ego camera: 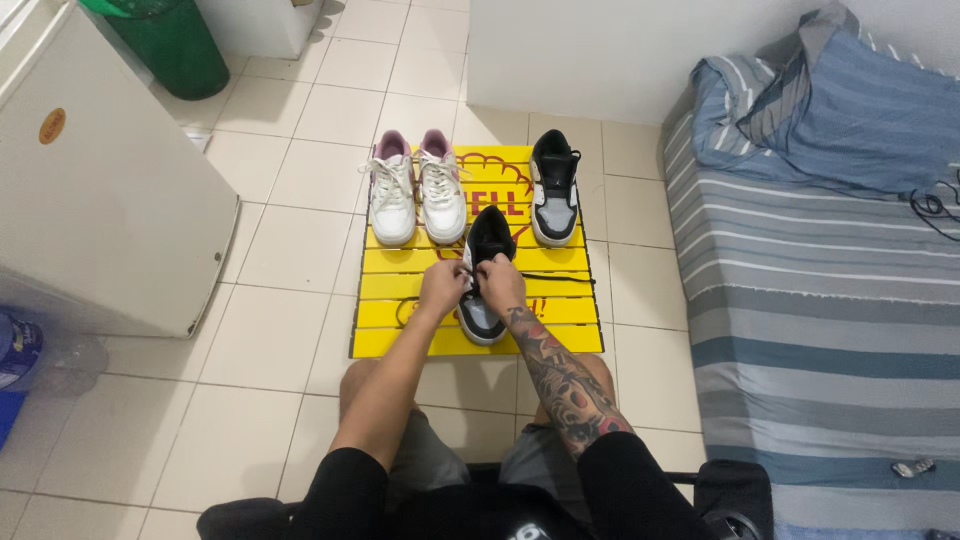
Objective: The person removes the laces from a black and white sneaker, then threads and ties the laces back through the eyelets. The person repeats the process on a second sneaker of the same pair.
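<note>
A black, grey and white sneaker (487, 240) lies on a yellow slatted board (400, 300) in front of me. My left hand (443, 286) and my right hand (500, 283) are both closed over the sneaker's middle, pinching its laces. A black lace (560, 276) trails off to the right across the board. The matching sneaker (554, 188) stands at the board's far right. A pair of white sneakers with pink heels (417, 188) stands at the far left.
A white cabinet (90, 180) stands at the left, a green bin (175, 40) behind it. A bed with striped blue-grey bedding (820, 300) runs along the right. A white wall (570, 50) is beyond the board. The floor is pale tiles.
</note>
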